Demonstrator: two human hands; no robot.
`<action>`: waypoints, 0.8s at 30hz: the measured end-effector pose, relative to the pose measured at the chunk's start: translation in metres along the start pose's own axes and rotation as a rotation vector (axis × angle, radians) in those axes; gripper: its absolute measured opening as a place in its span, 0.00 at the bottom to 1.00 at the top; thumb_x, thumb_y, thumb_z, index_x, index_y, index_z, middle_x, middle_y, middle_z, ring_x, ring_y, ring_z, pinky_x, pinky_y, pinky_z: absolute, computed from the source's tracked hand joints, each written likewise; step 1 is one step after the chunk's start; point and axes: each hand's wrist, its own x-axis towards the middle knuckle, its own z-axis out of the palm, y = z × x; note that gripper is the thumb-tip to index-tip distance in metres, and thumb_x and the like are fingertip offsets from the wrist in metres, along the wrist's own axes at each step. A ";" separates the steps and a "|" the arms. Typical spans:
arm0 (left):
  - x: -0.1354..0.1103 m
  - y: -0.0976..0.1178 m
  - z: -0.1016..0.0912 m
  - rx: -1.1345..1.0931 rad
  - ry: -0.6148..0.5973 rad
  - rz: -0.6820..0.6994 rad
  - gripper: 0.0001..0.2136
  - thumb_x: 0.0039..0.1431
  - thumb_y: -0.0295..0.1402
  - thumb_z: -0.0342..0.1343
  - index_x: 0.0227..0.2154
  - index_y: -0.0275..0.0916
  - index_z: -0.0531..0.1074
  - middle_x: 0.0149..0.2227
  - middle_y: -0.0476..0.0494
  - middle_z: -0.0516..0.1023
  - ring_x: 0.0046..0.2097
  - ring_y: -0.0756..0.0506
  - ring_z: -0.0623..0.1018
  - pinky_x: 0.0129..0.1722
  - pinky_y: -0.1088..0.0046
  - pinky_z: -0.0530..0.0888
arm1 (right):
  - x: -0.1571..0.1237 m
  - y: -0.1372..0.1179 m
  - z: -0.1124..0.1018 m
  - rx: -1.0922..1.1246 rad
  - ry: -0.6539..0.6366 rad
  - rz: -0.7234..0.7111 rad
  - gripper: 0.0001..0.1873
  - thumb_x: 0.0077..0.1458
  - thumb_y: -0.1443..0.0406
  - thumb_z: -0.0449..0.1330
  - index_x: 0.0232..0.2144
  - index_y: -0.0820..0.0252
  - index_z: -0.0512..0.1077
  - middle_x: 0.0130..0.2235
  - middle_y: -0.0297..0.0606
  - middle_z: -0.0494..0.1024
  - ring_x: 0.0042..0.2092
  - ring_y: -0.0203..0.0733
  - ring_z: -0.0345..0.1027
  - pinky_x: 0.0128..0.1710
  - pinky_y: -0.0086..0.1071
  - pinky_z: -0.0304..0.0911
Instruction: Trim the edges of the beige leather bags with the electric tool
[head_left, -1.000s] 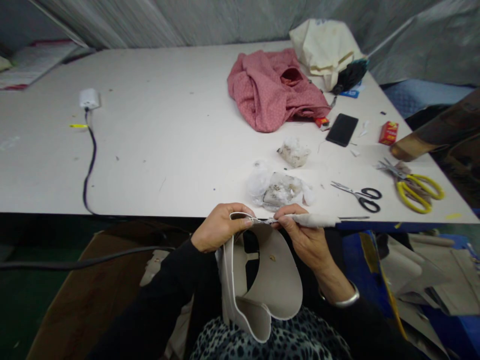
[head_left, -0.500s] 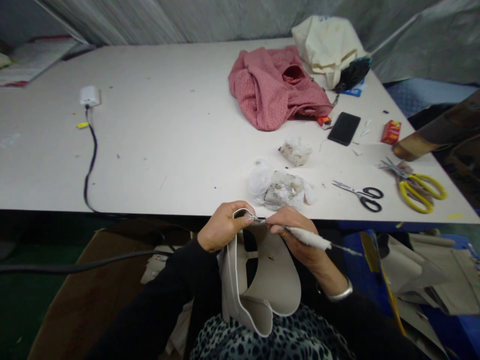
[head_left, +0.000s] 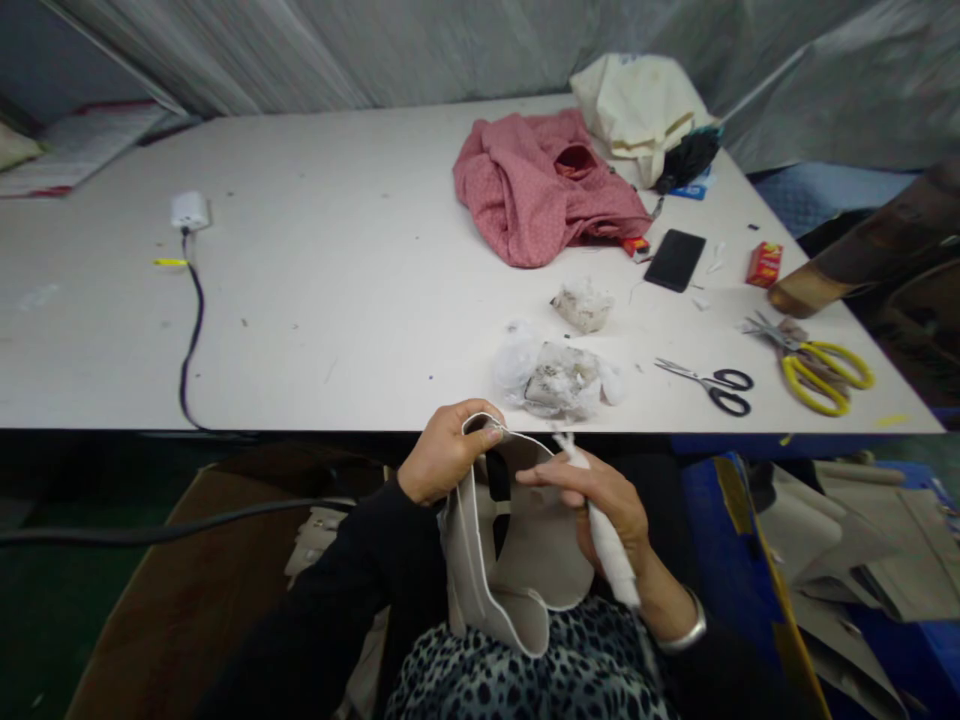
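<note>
A curved beige piece that looks like a leather boot upper hangs over my lap, its rim facing up. My left hand pinches the rim at the upper left, thumb inside and fingers outside. In my right hand is a slim white cloth-wrapped tool, lying slantwise with its thin end up by the table edge. The right fingers reach over the upper's inner face near the rim; whether they touch it I cannot tell.
On the white table lie white-wrapped lumps, black-handled scissors, yellow-handled scissors, a phone and pink cloth. A blue bin with beige pieces stands at the right. A cable runs off the left edge.
My right hand has moved away from the rim beside my left thumb, slightly right and down, and the tool has swung steeper. The left hand keeps its hold. The view has shifted slightly.
</note>
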 end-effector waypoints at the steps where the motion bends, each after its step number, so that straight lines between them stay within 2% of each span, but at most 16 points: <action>1: -0.002 0.000 -0.001 -0.003 0.018 0.005 0.08 0.53 0.36 0.62 0.29 0.36 0.74 0.25 0.51 0.72 0.29 0.49 0.68 0.32 0.74 0.65 | -0.002 -0.003 0.000 0.009 0.024 0.011 0.15 0.73 0.59 0.51 0.53 0.51 0.76 0.43 0.39 0.84 0.42 0.44 0.76 0.42 0.39 0.71; 4: -0.011 0.004 -0.002 0.039 0.040 0.048 0.06 0.55 0.34 0.61 0.29 0.36 0.75 0.26 0.51 0.73 0.30 0.49 0.70 0.34 0.73 0.67 | -0.001 -0.009 0.000 -0.025 0.052 0.133 0.13 0.72 0.63 0.53 0.52 0.50 0.76 0.48 0.39 0.83 0.49 0.45 0.76 0.51 0.41 0.70; 6: -0.019 0.010 0.003 0.083 0.052 0.095 0.05 0.56 0.32 0.60 0.30 0.36 0.76 0.28 0.49 0.76 0.32 0.48 0.73 0.36 0.72 0.69 | 0.004 -0.010 0.003 -0.065 0.048 0.257 0.12 0.69 0.62 0.59 0.53 0.50 0.75 0.52 0.39 0.81 0.54 0.47 0.74 0.56 0.42 0.67; 9: -0.034 0.016 0.012 0.154 0.104 0.163 0.04 0.58 0.31 0.59 0.31 0.36 0.77 0.30 0.48 0.79 0.34 0.46 0.76 0.39 0.71 0.70 | 0.013 -0.009 0.014 -0.074 -0.030 0.448 0.12 0.61 0.57 0.67 0.46 0.53 0.77 0.43 0.38 0.82 0.46 0.47 0.75 0.48 0.38 0.69; 12: -0.046 0.017 0.018 0.214 0.207 0.203 0.04 0.57 0.29 0.60 0.35 0.37 0.77 0.34 0.47 0.81 0.37 0.46 0.78 0.42 0.70 0.72 | 0.018 -0.012 0.025 -0.008 -0.095 0.545 0.11 0.61 0.54 0.66 0.37 0.55 0.78 0.35 0.35 0.80 0.37 0.42 0.73 0.38 0.34 0.66; 15: -0.054 0.015 0.016 0.226 0.297 0.224 0.06 0.55 0.29 0.63 0.37 0.38 0.77 0.35 0.47 0.81 0.38 0.46 0.79 0.42 0.71 0.73 | 0.019 -0.019 0.030 0.001 -0.090 0.515 0.12 0.60 0.54 0.67 0.38 0.55 0.78 0.34 0.35 0.79 0.36 0.41 0.71 0.37 0.33 0.64; 19: -0.063 0.015 0.012 0.284 0.307 0.300 0.02 0.52 0.28 0.65 0.27 0.37 0.78 0.32 0.47 0.79 0.37 0.46 0.78 0.41 0.71 0.72 | 0.019 -0.026 0.032 -0.168 -0.084 0.374 0.11 0.60 0.55 0.67 0.36 0.56 0.77 0.31 0.35 0.74 0.35 0.42 0.67 0.36 0.33 0.60; 24: -0.072 0.018 0.003 0.252 0.250 0.157 0.02 0.49 0.28 0.66 0.26 0.37 0.79 0.29 0.47 0.81 0.34 0.45 0.78 0.38 0.70 0.71 | 0.019 -0.031 0.036 -0.262 -0.103 0.200 0.10 0.60 0.59 0.68 0.33 0.57 0.74 0.30 0.35 0.71 0.34 0.42 0.64 0.34 0.33 0.57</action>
